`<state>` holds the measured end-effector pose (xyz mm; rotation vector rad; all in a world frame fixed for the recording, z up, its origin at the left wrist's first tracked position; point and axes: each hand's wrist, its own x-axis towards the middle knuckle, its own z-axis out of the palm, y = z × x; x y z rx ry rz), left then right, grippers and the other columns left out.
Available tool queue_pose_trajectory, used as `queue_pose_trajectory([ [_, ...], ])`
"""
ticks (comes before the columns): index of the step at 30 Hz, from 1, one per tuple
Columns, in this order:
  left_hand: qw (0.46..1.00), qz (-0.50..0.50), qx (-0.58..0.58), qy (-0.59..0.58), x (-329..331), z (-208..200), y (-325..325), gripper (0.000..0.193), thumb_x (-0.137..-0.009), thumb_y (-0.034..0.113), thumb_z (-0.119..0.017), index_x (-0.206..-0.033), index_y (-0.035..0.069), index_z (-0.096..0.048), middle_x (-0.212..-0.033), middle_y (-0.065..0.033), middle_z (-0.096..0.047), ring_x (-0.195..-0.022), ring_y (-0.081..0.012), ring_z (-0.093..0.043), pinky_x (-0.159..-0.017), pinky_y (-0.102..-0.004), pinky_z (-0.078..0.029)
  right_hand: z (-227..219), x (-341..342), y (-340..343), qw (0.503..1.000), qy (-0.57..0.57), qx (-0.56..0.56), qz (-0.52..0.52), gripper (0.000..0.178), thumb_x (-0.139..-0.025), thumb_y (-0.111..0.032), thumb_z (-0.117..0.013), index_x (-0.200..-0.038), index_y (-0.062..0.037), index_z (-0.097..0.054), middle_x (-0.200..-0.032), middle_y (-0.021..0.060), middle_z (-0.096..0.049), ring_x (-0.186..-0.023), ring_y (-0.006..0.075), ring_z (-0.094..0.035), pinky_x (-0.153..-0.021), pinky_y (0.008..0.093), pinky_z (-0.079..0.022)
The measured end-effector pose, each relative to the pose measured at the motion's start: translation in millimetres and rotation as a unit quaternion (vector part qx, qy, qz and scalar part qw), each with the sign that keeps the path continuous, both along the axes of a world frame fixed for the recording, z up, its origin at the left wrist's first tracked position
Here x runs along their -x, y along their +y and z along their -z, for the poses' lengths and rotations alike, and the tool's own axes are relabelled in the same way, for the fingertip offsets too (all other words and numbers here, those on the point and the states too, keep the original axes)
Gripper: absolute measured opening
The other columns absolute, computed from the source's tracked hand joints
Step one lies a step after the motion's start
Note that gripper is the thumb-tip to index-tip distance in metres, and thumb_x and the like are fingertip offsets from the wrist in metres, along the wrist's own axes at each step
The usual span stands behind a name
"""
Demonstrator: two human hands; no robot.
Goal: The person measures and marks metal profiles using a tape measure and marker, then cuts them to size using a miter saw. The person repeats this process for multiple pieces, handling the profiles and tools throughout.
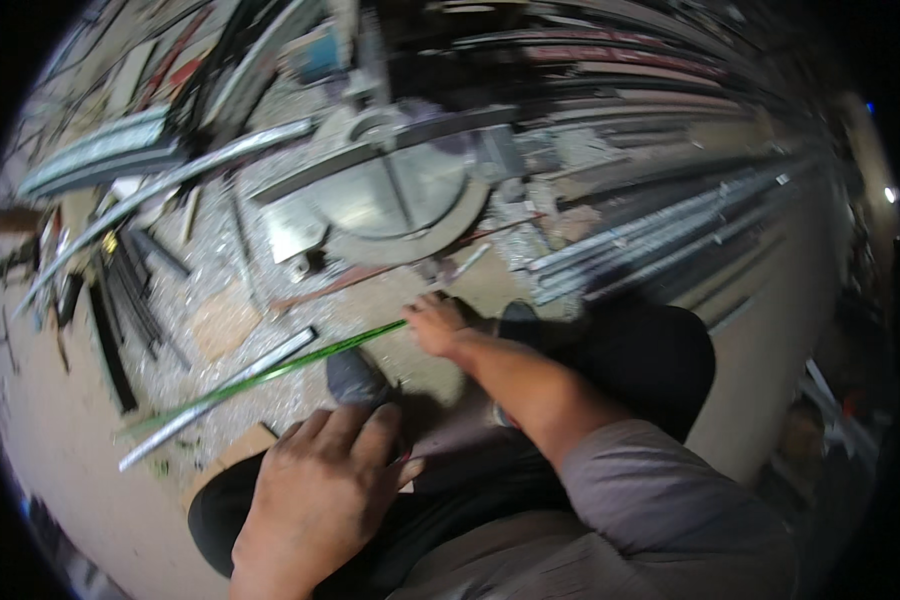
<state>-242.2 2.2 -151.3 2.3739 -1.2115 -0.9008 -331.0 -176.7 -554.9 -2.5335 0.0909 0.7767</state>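
Note:
My right hand (435, 322) is closed on the near-right end of a long, thin, shiny green strip (310, 358). The strip slants down to the left over a silver metal profile (288, 347) that lies on the floor. In front of my lap is my left hand (320, 480), back up, its fingers bent and close together. Small red and white bits show beside its thumb, but what it holds is hidden. Between my hands is the dark shoe (355, 377) on my left foot.
Ahead stands a saw base with a round metal table (410, 195) and a straight fence (320, 172). Bundles of metal profiles (660, 235) lie to the right. More profiles (105, 150) and dark strips (130, 290) are at the left, with clear plastic wrap (205, 245) between.

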Motion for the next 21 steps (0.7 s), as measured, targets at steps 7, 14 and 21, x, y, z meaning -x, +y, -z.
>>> queue_pose_trajectory([
  [7, 0.998, 0.005, -0.060, -0.018, 4.1, -7.2, -15.6, 0.047, -0.091, 0.027, -0.085, -0.128, 0.000, -0.072, -0.114, -0.0202, -0.075, -0.102, -0.0414, -0.073, -0.087, -0.0477, -0.060, -16.8, -8.9, 17.2, 0.998, 0.046, 0.033, 0.001, 0.042, -0.105, -0.016, -0.058, -0.147, -0.0115, -0.059, -0.156, 0.0149, -0.052, -0.151, 0.0335, -0.044, -0.111, 0.0605, -0.046],
  [14, 0.998, -0.006, -0.063, -0.028, 3.5, 2.9, -16.0, 0.043, -0.093, 0.024, -0.083, -0.128, 0.001, -0.072, -0.110, -0.0219, -0.074, -0.103, -0.0432, -0.072, -0.089, -0.0495, -0.058, -21.9, 8.2, 22.1, 0.996, -0.059, 0.070, 0.000, 0.032, -0.100, -0.020, -0.063, -0.129, -0.0099, -0.068, -0.138, 0.0118, -0.064, -0.135, 0.0299, -0.057, -0.100, 0.0563, -0.053],
  [21, 0.998, -0.015, -0.031, -0.048, 4.5, 4.0, -9.8, 0.040, -0.095, 0.023, -0.081, -0.127, 0.000, -0.072, -0.108, -0.0223, -0.074, -0.103, -0.0433, -0.073, -0.088, -0.0493, -0.058, -52.1, 5.8, -11.4, 0.989, -0.074, 0.106, -0.073, 0.029, -0.097, -0.018, -0.068, -0.123, -0.0071, -0.074, -0.127, 0.0145, -0.072, -0.122, 0.0299, -0.068, -0.096, 0.0502, -0.057],
])
